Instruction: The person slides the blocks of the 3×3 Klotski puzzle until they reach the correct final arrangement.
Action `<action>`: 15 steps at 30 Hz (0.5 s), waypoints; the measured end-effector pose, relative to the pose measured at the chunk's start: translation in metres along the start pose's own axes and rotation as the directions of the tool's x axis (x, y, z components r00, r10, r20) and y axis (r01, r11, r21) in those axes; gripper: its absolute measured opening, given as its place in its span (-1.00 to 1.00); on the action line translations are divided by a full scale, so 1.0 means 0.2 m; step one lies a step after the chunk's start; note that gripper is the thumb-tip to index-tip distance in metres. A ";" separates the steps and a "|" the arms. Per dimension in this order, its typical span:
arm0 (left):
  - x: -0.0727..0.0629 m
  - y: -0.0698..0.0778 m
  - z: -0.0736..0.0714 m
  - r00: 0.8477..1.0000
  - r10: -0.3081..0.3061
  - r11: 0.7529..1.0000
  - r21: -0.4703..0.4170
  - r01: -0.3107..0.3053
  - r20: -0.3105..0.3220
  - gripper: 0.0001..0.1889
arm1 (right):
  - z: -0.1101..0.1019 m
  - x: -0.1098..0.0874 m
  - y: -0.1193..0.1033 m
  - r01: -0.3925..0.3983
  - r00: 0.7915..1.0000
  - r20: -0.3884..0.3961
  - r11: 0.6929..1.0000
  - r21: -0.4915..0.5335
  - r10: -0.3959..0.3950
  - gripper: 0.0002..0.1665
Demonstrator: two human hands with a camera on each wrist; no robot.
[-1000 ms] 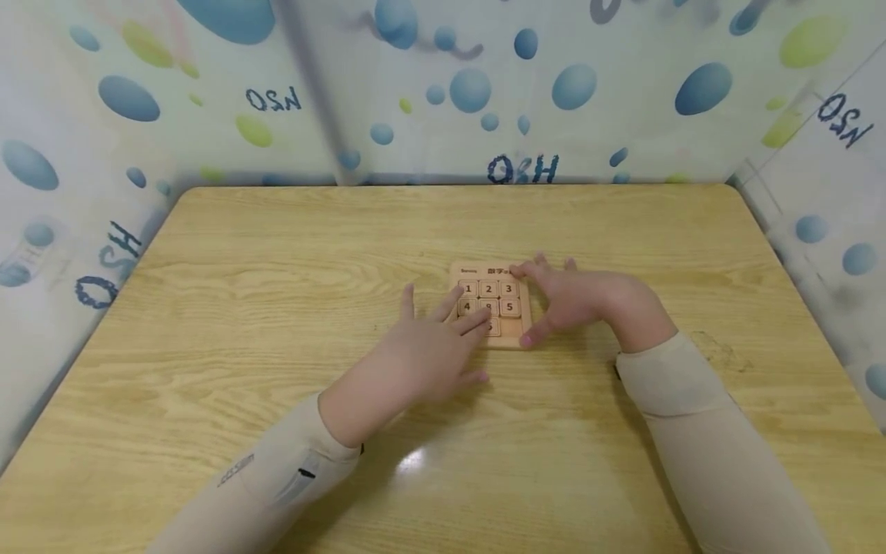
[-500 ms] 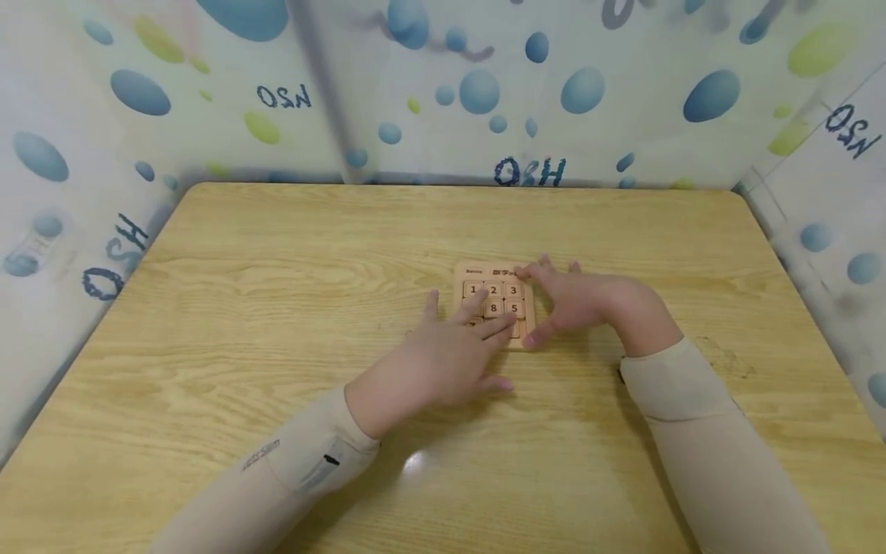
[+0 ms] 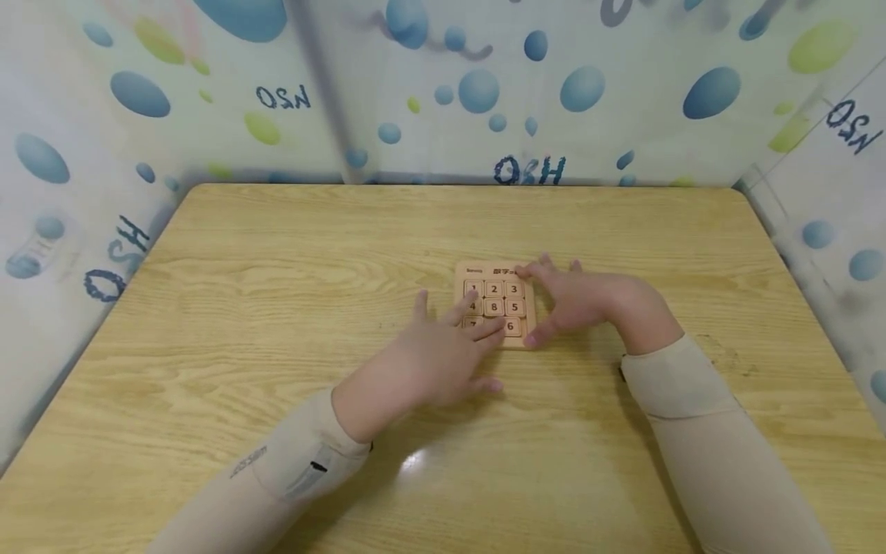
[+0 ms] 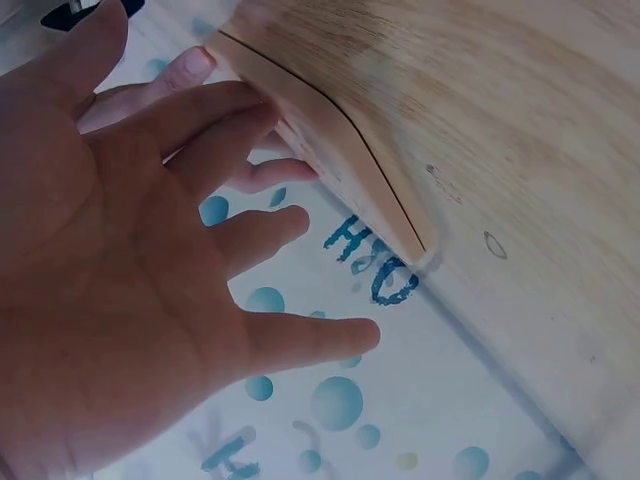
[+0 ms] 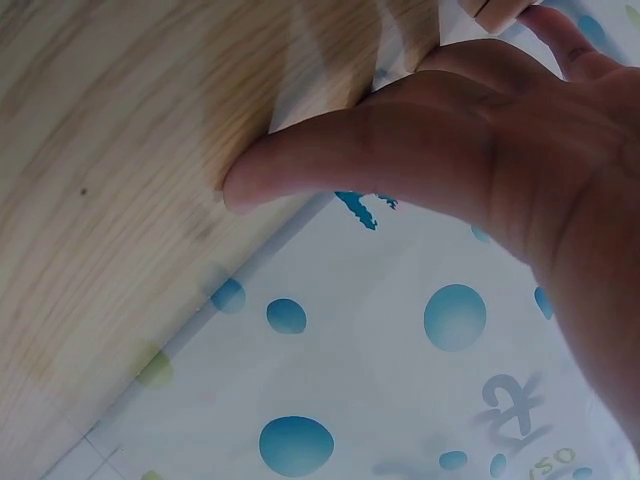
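Note:
A small wooden number slide puzzle [image 3: 484, 270] lies flat on the table, a little right of the middle in the head view. Tiles 1, 2, 3 fill its top row and 4, 8, 5 its second; below, 7 is partly hidden and the 6 tile [image 3: 511, 327] sits at the right. My left hand [image 3: 432, 360] spreads over the puzzle's lower left, straight fingertips at the bottom-row tiles. With thumb and index finger at its right corners, my right hand [image 3: 577, 300] holds the puzzle frame. The left wrist view shows the puzzle's edge [image 4: 345, 145] beyond the fingers.
The light wood-grain table [image 3: 277, 254] reaches back to a wall [image 3: 429, 131] printed with blue and green bubbles. More patterned wall closes in at both sides. Both forearms, in beige sleeves [image 3: 699, 408], come in from the front.
The 6 tile has slid from the bottom row's middle to its right corner. My left hand went right with it, then drew slightly back left. The right hand keeps its hold.

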State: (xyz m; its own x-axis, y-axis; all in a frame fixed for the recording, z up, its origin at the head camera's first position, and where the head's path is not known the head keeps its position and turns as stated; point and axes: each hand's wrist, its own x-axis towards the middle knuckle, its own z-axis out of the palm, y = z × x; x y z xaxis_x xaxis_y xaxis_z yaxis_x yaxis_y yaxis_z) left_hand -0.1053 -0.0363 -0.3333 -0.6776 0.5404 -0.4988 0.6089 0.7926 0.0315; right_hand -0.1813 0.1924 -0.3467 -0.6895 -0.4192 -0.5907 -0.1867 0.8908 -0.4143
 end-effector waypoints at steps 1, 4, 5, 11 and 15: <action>0.00 0.00 0.00 1.000 0.004 1.000 -0.003 -0.004 -0.001 -0.17 | 0.00 0.00 0.00 0.000 1.000 0.000 1.000 -0.001 0.000 0.41; 0.01 0.01 -0.01 1.000 0.022 0.999 -0.023 -0.022 -0.008 -0.17 | 0.00 0.00 -0.01 -0.003 1.000 0.002 1.000 0.001 0.003 0.41; 0.01 0.01 -0.01 1.000 0.027 0.999 -0.031 -0.027 -0.009 -0.17 | 0.00 0.00 -0.01 -0.005 1.000 0.003 1.000 0.005 0.005 0.41; 0.03 -0.03 -0.01 1.000 -0.007 1.000 -0.028 0.006 -0.015 -0.12 | 0.00 0.00 -0.01 -0.006 1.000 0.011 1.000 0.013 0.006 0.40; 0.04 -0.06 0.00 0.999 -0.039 0.999 -0.031 0.038 -0.026 -0.10 | 0.00 0.00 -0.01 0.000 1.000 0.004 1.000 0.001 0.000 0.42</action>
State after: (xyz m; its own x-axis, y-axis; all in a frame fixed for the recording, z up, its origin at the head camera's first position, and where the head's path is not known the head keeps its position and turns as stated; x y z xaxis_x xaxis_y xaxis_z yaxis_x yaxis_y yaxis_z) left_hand -0.1193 -0.0416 -0.3373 -0.7111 0.5166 -0.4770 0.5699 0.8208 0.0394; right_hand -0.1814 0.1913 -0.3457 -0.6869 -0.4196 -0.5934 -0.1857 0.8907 -0.4149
